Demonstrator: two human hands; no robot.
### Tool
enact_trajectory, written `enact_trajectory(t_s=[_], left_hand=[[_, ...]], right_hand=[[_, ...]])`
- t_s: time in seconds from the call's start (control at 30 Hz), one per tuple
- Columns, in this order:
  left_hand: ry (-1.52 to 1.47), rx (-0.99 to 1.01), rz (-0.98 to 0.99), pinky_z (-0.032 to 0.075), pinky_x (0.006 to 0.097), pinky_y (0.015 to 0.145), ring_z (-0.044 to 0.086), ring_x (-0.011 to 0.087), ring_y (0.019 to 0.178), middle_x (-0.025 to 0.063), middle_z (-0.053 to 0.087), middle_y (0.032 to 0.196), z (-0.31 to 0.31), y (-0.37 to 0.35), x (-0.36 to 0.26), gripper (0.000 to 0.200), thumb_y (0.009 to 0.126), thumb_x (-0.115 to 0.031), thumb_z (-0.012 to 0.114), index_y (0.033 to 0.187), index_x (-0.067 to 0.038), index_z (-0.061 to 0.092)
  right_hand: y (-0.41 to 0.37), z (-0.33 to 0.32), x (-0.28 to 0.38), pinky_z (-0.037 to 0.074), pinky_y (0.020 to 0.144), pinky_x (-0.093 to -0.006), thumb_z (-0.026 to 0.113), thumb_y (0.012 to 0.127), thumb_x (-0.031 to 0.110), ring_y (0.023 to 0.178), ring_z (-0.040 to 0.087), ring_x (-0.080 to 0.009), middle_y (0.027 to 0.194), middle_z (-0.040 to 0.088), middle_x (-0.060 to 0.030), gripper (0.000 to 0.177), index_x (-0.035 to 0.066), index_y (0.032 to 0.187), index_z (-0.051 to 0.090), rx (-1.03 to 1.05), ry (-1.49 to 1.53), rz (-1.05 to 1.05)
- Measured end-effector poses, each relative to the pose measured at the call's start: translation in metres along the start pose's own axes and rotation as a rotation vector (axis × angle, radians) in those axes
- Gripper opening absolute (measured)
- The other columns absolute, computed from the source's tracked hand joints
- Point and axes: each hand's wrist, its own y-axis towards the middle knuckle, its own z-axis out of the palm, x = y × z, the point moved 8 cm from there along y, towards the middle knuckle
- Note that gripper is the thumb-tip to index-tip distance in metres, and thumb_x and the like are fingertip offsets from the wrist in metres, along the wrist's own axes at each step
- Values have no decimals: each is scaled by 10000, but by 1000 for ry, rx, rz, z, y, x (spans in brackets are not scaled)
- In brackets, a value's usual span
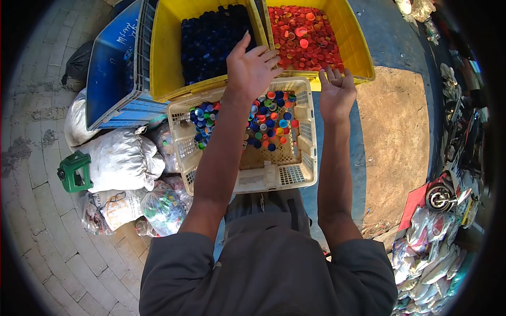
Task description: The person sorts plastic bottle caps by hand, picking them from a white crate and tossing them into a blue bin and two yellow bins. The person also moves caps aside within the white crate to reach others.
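My left hand (pixel 252 69) is raised over the near rim between the two yellow crates, fingers spread and nothing visible in it. Beside the front right corner of the crate of red caps is my right hand (pixel 337 95), its fingers slightly bent and apart, with no object showing in it. Red and orange bottle caps (pixel 295 45) fill the right yellow crate (pixel 358 50). Dark blue caps (pixel 211 45) fill the left yellow crate (pixel 167 47). In front of me, a white plastic basket (pixel 308 126) contains mixed-colour caps (pixel 271 124), partly hidden by my left forearm.
A blue crate (pixel 113 68) stands at the left. Below it lie a white sack (pixel 124 160), a green jerrycan (pixel 75 171) and a clear bag of caps (pixel 163 206). A brown board (pixel 395 152) is at the right, with piled bags (pixel 432 253) beyond.
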Motion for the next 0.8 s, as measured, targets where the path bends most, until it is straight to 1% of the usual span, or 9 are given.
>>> enact_trajectory(t_s=[0.1, 0.17, 0.23, 0.3, 0.43, 0.47, 0.67, 0.77, 0.8], left_hand=[[-2, 65, 37, 276, 532, 1097, 341, 377, 1333, 278, 427, 1351, -66, -38, -1, 583, 955, -397, 447, 1288, 81, 430], [-124, -127, 87, 417, 494, 1010, 479, 334, 1235, 184, 574, 1226, -143, -68, 5, 392, 971, -347, 452, 1098, -3, 589], [-123, -387, 153, 498, 435, 905, 610, 269, 1026, 137, 635, 1117, -206, -106, 16, 318, 946, -367, 519, 934, -61, 608], [-172, -606, 134, 509, 413, 846, 626, 240, 939, 113, 655, 1081, -268, -142, 36, 326, 947, -381, 516, 852, -85, 614], [-228, -762, 69, 505, 400, 842, 580, 225, 956, 103, 623, 1096, -339, -196, 71, 302, 953, -349, 507, 954, -63, 608], [-225, -775, 54, 506, 396, 837, 579, 222, 947, 94, 621, 1082, -345, -205, 77, 292, 954, -339, 506, 958, -66, 607], [-112, -826, 61, 504, 371, 819, 575, 193, 904, 51, 605, 1000, -335, -231, 83, 236, 943, -276, 515, 1029, -71, 593], [-82, -816, 86, 504, 362, 801, 576, 187, 902, 45, 603, 994, -333, -237, 77, 234, 935, -269, 527, 1047, -72, 584], [-78, -811, 93, 503, 359, 795, 576, 186, 899, 44, 602, 993, -334, -238, 75, 233, 932, -267, 532, 1049, -72, 582]], right_hand=[[-27, -34, -27, 347, 1079, -464, 425, 837, -26, 1234, 418, -337, 1326, 378, -244, 590, -91, 1380, 206, 129, -176, 82], [-56, -57, -58, 479, 953, -385, 492, 839, -23, 1079, 536, -260, 1241, 468, -202, 460, -84, 1282, 381, 120, -358, 165], [-75, -90, -100, 516, 840, -314, 567, 834, 6, 969, 596, -203, 1066, 593, -140, 349, -56, 1173, 507, 174, -615, 221], [-93, -114, -143, 510, 755, -289, 597, 840, 47, 897, 607, -154, 974, 621, -101, 279, -36, 1102, 552, 271, -896, 259], [-113, -105, -191, 489, 656, -288, 651, 811, 94, 722, 621, -152, 742, 625, -70, 207, 4, 993, 612, 452, -1262, 256], [-114, -98, -200, 489, 663, -342, 680, 785, 140, 730, 620, -207, 776, 614, -94, 254, 40, 1008, 611, 540, -1447, 195], [-117, -37, -248, 485, 771, -437, 700, 732, 187, 927, 575, -329, 962, 592, -115, 349, 110, 1063, 619, 774, -1603, -410], [-117, -22, -267, 461, 821, -485, 702, 712, 185, 1024, 530, -359, 1050, 562, -130, 403, 134, 1101, 610, 806, -1723, -541], [-114, -23, -276, 433, 848, -520, 711, 713, 198, 1062, 501, -367, 1067, 536, -135, 435, 153, 1129, 595, 817, -1775, -472]])
